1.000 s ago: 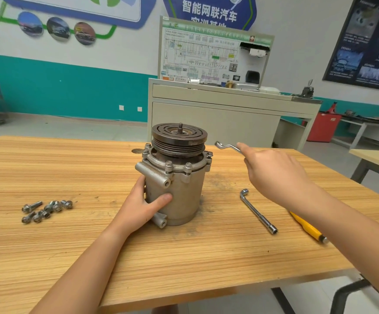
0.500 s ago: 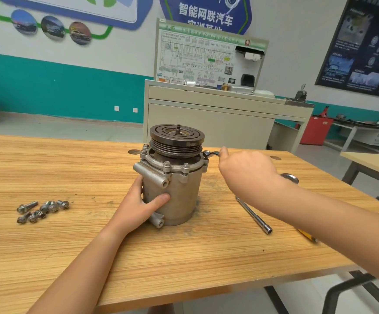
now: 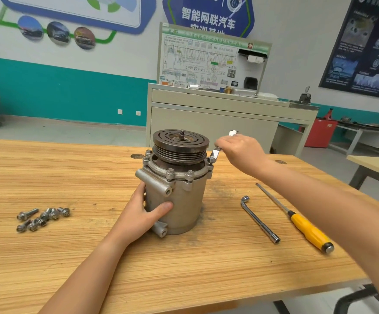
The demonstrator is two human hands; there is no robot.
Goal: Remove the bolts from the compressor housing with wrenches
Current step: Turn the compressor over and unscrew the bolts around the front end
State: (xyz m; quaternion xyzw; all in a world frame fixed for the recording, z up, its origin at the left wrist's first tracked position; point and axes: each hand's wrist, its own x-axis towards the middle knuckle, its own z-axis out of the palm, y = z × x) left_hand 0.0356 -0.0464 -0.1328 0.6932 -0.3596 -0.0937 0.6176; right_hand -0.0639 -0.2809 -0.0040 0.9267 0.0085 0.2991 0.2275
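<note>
- Raised since half a second ago, the right grip (image 3: 240, 152) now tilts the wrench (image 3: 215, 153) steeply. Its fingers curl round the handle, and the ring end sits on a flange bolt (image 3: 211, 159) at the housing's right side.
- The wooden surface (image 3: 71, 257) carries everything.
- The compressor housing (image 3: 184, 207) stands upright near the middle, with its pulley (image 3: 180, 143) on top.
- The left grip (image 3: 142, 217) clasps the housing's near-left wall, thumb across the front.
- A yellow-handled screwdriver (image 3: 306, 230) lies to the right, apart from the housing.
- An L-shaped socket wrench (image 3: 258, 220) lies between the screwdriver and the housing.
- Loose bolts (image 3: 42, 217) lie clustered well to the left.
</note>
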